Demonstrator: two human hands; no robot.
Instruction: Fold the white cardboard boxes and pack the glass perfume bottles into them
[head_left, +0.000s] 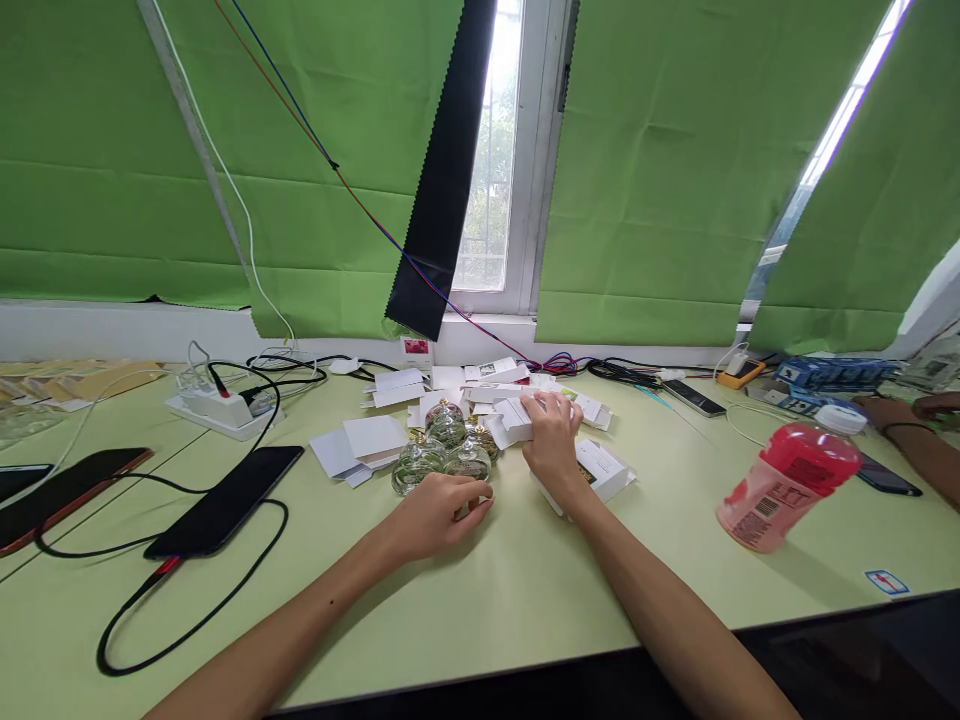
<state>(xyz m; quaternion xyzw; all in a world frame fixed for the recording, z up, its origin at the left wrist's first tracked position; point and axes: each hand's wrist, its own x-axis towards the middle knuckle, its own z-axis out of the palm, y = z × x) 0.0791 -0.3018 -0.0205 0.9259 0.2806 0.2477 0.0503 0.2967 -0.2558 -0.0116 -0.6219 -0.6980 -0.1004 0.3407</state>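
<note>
My right hand (553, 440) has its fingers wrapped over a small white box (511, 424) with open flaps, held above the table. Under my right wrist lies another white box (606, 468) with print on it. My left hand (442, 515) rests on the table, thumb and fingers loosely bent and apart, with nothing visible in it. Just beyond it stand several small round glass jars (414, 466) with clear lids and gold-coloured trim. Unfolded white cartons (375, 438) and further white boxes (491, 370) are spread behind and beside the jars.
Phones with cables (232, 500) lie at the left, near a white power strip (221, 408). A pink drink bottle (791, 485) stands at the right. Beyond it are blue boxes (825, 378) and another person's hand (892, 412). Green blinds (652, 180) hang behind.
</note>
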